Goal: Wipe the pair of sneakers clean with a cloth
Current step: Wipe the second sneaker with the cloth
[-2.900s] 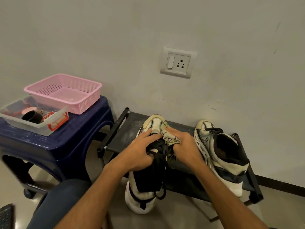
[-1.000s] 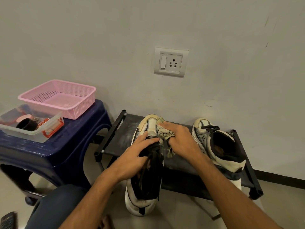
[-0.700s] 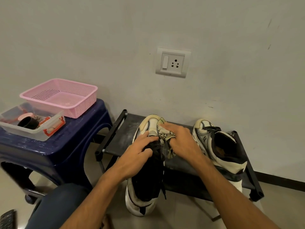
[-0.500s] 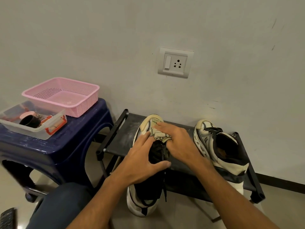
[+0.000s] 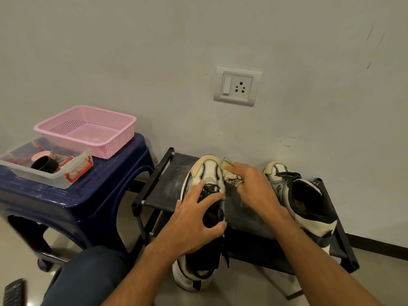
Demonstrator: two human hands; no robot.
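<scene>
Your left hand (image 5: pixel 194 219) is gripping the seemingly light, stiff sneaker (image 5: pixel 207 171) across its laces, heel overhanging the front edge of the rack (image 5: pixel 165 188). Your right hand (image 5: pixel 254 186) is pinching the limp cloth (image 5: pixel 229 175) against its toe side, with the second sneaker (image 5: pixel 298 195) sitting at the right end.

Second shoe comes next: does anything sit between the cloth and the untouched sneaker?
Nothing visible. The right hand presses the cloth to the held sneaker; the other sneaker stands beside that hand on the rack.
</scene>
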